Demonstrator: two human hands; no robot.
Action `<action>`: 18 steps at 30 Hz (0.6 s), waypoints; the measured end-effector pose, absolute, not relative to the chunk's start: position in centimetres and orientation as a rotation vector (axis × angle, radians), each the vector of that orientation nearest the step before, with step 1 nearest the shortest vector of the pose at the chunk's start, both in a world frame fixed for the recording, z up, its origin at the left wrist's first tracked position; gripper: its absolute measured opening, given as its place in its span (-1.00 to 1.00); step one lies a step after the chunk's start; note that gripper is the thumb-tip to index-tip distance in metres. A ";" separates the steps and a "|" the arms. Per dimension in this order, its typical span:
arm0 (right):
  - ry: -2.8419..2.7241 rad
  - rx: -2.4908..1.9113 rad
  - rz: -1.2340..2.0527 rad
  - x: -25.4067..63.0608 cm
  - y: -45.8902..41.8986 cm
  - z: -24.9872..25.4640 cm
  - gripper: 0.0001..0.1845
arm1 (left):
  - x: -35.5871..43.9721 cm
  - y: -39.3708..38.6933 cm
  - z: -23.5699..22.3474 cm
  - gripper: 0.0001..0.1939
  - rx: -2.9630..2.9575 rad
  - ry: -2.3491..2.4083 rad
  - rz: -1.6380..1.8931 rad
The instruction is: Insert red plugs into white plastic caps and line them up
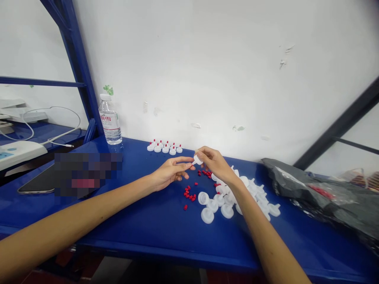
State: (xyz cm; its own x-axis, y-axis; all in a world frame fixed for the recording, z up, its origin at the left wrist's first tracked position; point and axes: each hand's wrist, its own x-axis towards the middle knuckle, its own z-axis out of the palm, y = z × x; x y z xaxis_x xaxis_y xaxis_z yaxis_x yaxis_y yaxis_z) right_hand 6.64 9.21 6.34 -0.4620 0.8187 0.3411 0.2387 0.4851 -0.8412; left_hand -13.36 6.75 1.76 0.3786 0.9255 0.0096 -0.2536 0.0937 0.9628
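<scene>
My right hand (pixel 215 161) grips a white nozzle cap (pixel 198 159) by its wide base, with the narrow spout pointing left and down. At the tip of that spout, the thumb and forefinger of my left hand (pixel 170 172) pinch a small red tip cap, mostly hidden by the fingers. Loose red tip caps (pixel 189 196) lie scattered on the table below the hands. Beside and beneath my right forearm spreads a heap of white nozzle caps (pixel 227 210) without red tips. Behind the hands, several white caps with red tips (pixel 165 149) stand upright in a cluster.
The blue table (pixel 142 232) runs along a white wall. A water bottle (pixel 110 120) stands at the back left. Near the left edge lie a dark tablet-like device (pixel 37 181) and a white power strip (pixel 22 152) with a cable. A black plastic bag (pixel 322 201) covers the right side.
</scene>
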 end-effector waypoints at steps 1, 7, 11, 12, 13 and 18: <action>-1.959 -0.881 0.946 6.6 9.3 6.2 -0.63 | -13.4 6.7 1.8 -0.52 1.139 0.742 1.013; -1.919 -0.929 0.887 6.5 9.9 5.2 -0.69 | -13.5 6.3 2.5 -0.43 1.123 0.668 0.982; -1.911 -0.949 0.828 6.5 9.9 5.1 -0.63 | -13.5 6.0 3.0 -0.39 1.126 0.635 0.960; -1.916 -0.951 0.807 6.5 9.9 5.1 -0.61 | -13.6 6.0 3.1 -0.38 1.119 0.630 0.957; -1.923 -0.952 0.782 6.5 9.8 5.1 -0.60 | -13.6 6.0 3.1 -0.38 1.110 0.629 0.956; -1.981 -0.951 0.598 6.2 9.9 4.6 -0.63 | -13.7 6.2 3.1 -0.46 1.105 0.636 0.933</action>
State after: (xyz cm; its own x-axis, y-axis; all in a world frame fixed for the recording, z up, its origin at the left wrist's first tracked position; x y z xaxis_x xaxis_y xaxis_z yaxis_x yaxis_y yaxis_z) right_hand 6.24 9.86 4.62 -0.3615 0.7990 0.4805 0.3994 0.5984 -0.6946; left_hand -13.73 6.23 3.09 0.4844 0.8747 0.0142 -0.3063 0.1544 0.9393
